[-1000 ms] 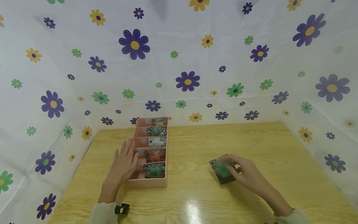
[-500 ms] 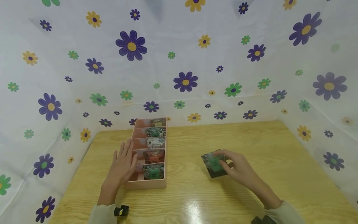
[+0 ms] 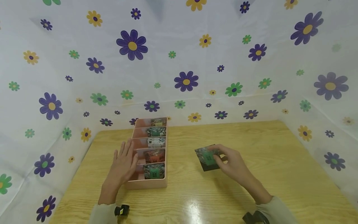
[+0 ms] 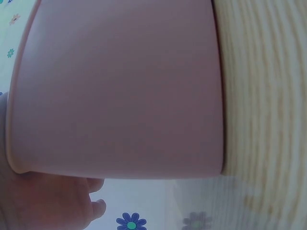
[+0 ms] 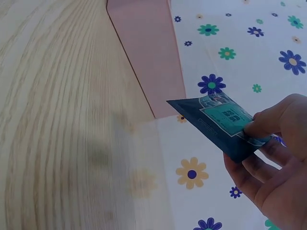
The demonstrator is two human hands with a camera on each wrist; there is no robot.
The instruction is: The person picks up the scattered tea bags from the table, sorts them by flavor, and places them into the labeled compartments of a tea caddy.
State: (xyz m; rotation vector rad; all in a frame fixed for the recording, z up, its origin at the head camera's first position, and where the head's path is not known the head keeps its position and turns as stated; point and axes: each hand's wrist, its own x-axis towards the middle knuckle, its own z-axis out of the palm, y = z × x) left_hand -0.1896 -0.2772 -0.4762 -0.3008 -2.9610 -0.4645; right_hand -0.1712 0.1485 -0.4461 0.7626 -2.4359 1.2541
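My right hand [image 3: 233, 163] pinches a dark green sachet [image 3: 205, 158] between thumb and fingers, held above the table right of the box. In the right wrist view the sachet [image 5: 216, 122] is tilted, its teal label facing up under the thumb. My left hand [image 3: 121, 165] rests with straight fingers along the left rim of a pink compartment box [image 3: 146, 184]. Single packets lie in its compartments: a green one [image 3: 154, 171] nearest, then a red one [image 3: 153, 156], a white one [image 3: 156, 142], a dark green one [image 3: 156, 132] and a yellowish one [image 3: 158, 122] at the back.
The box stands on a wood-grain table [image 3: 251, 140], left of its middle, its far end close to the back. A white flowered cloth [image 3: 167, 40] surrounds the table at the back and sides. Black wrist gear [image 3: 121, 210] sits at the left sleeve.
My right hand has moved left with the sachet, toward the box. The left hand stays on the box, which has not moved.
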